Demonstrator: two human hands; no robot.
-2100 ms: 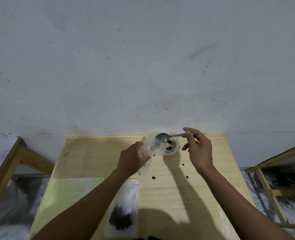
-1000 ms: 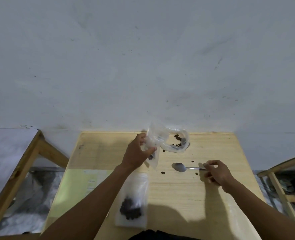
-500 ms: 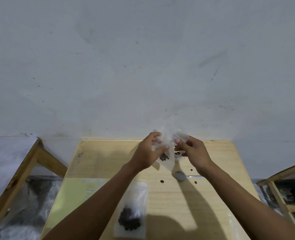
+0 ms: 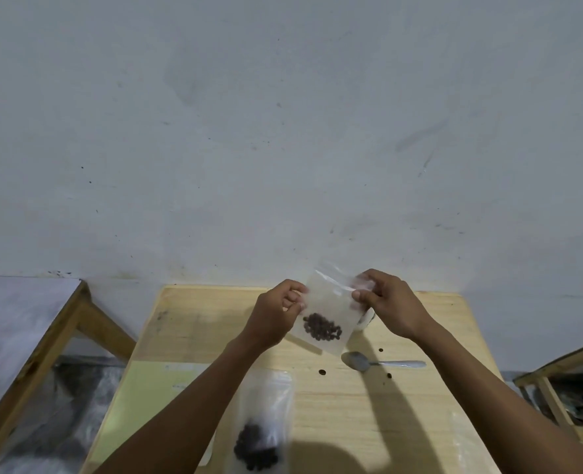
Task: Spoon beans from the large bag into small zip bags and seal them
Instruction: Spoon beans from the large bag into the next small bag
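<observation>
**Sealing Step: Small Zip Bag Held at Its Top Edge**

Nearest the camera, a filled zip bag (image 4: 261, 422) lies flat on the wooden counter (image 4: 334, 405), partly under the left forearm, with a dark cluster of beans in its lower end. Whether its strip is pressed closed cannot be told from this view. A pale yellow sheet (image 4: 146, 388) lies on the counter to its left.

Further out, a metal spoon (image 4: 379, 363) rests on the counter, bowl pointing left, touched by neither hand. A few loose beans (image 4: 322, 372) are scattered near it.

Beyond the spoon, both hands hold a small zip bag (image 4: 327, 316) above the counter, tilted. The left hand (image 4: 276, 316) is closed in a pinch on the bag's left upper corner. The right hand (image 4: 385, 302) is closed in a pinch on the right upper corner. A cluster of beans sits at the bottom of this bag.

Behind the right hand, only a sliver of the large bag (image 4: 367, 319) shows at the far side of the counter; its contents are hidden here.

Step in hand, as judged: filling of this bag is complete and sealing is under way.

Next move, as judged: press the zip strip together along its full width between thumb and finger, keeping the bag mouth uppermost so that no beans escape. Then set the bag down beside the filled one.
</observation>
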